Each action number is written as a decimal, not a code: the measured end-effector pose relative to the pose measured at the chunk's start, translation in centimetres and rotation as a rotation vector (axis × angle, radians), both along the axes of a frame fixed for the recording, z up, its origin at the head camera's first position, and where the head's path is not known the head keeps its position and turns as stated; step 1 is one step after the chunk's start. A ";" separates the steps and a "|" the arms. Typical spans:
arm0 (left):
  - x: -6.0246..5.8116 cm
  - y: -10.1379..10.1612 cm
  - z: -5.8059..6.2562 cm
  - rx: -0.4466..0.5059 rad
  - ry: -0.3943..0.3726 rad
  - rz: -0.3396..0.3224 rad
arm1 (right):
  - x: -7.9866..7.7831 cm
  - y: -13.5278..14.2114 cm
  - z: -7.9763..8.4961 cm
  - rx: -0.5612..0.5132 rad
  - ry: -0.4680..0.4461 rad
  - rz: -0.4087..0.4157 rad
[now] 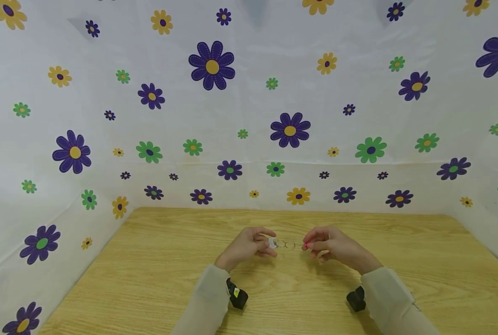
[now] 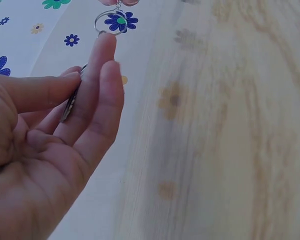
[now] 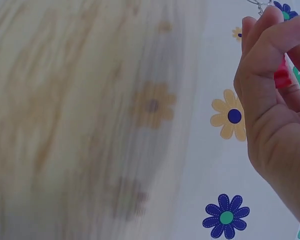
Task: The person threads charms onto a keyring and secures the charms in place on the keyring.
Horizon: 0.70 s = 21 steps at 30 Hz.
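My left hand (image 1: 249, 246) pinches a thin, flat metal key (image 2: 71, 100) between thumb and fingers; it is seen nearly edge-on in the left wrist view and looks silvery in the head view. From it a metal key ring (image 2: 110, 23) and a short chain (image 1: 293, 245) stretch across to my right hand (image 1: 337, 246). That hand pinches a small red keychain charm (image 3: 282, 76), partly hidden behind its fingers in the right wrist view. Both hands are raised over the table, facing each other with the ring and chain between them.
Below lies a light wood-grain table (image 1: 169, 260). A white cloth (image 1: 249, 102) printed with purple, yellow and green flowers hangs behind it and along both sides. Black wrist cameras (image 1: 237, 295) sit under both forearms.
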<state>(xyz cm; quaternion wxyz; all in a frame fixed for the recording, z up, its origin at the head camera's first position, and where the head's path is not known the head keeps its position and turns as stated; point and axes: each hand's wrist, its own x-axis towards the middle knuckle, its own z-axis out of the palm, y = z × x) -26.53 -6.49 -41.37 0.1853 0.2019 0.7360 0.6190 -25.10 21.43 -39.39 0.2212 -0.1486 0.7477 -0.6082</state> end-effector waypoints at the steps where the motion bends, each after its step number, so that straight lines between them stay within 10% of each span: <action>1: 0.0 0.0 0.0 0.006 -0.008 -0.001 | 0.0 0.1 0.0 0.003 -0.004 -0.002; 21: -0.2 -0.3 0.0 0.008 -0.071 -0.030 | -0.7 0.9 -0.4 -0.019 -0.035 -0.001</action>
